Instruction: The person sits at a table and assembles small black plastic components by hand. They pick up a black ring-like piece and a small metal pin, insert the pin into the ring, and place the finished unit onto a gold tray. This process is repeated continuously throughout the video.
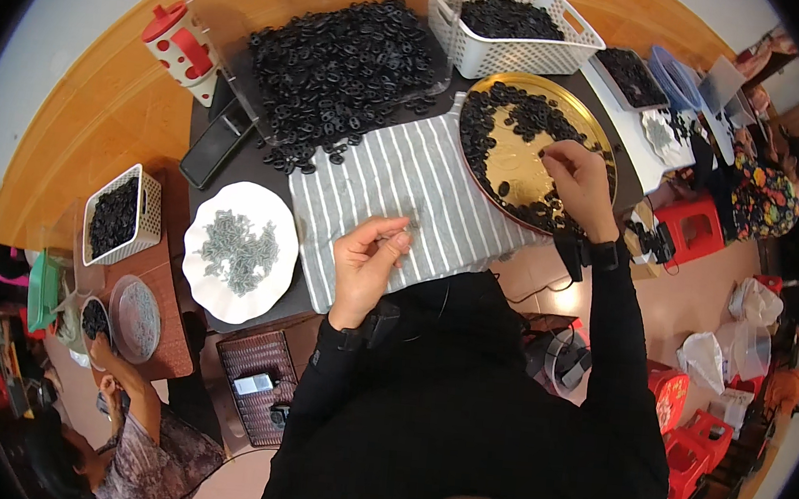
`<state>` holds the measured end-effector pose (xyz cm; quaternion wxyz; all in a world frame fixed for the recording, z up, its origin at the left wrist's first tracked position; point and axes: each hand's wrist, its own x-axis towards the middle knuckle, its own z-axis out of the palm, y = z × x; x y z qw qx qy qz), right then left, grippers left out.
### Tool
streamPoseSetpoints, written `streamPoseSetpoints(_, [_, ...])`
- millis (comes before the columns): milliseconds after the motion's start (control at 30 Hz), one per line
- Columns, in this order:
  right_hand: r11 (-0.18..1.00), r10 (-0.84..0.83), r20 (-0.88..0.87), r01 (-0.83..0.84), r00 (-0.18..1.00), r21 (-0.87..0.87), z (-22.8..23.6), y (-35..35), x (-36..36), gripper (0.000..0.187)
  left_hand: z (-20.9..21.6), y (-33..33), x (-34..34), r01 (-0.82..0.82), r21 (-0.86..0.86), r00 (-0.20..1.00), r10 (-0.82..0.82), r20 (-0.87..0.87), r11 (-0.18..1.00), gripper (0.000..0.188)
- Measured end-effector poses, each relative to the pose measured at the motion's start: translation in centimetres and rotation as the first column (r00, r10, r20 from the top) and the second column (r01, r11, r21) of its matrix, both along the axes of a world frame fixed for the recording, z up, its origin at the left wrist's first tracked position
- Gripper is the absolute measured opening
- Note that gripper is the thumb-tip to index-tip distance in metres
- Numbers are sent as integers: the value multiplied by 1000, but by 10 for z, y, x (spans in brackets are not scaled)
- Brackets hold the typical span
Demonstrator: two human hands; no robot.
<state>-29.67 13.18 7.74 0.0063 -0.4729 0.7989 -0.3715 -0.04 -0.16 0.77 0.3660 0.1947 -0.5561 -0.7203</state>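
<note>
My left hand (pixel 366 264) is closed in a pinch above the grey-and-white striped cloth (pixel 397 169). A small grey piece shows at its fingertips, too blurred to tell its kind. Over the round gold tray (pixel 518 163), my right hand (pixel 580 182) pinches a small black part at its fingertips. Many black oval parts with holes lie around the tray's floor, mostly along its rim. To the left of my left hand, a white scalloped plate (pixel 196 274) holds a heap of small grey pieces (pixel 241 250).
Behind the cloth, a clear bin lies with black parts (pixel 350 60) spilling out. A white basket (pixel 530 59) stands behind the tray. At the left are a phone (pixel 216 151) and a red-lidded polka-dot cup (pixel 181 50). People work at tables left and right.
</note>
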Motion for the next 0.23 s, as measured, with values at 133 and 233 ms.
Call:
streamPoseSetpoints(133, [980, 89, -283, -34, 955, 194, -14, 24, -17, 21, 1, -1, 0, 8, -1, 1000, -8, 2, 1000, 20])
streamPoseSetpoints(233, [978, 84, -199, -43, 976, 202, -10, 24, -12, 23, -2, -3, -1, 9, -19, 1000, -9, 16, 1000, 19])
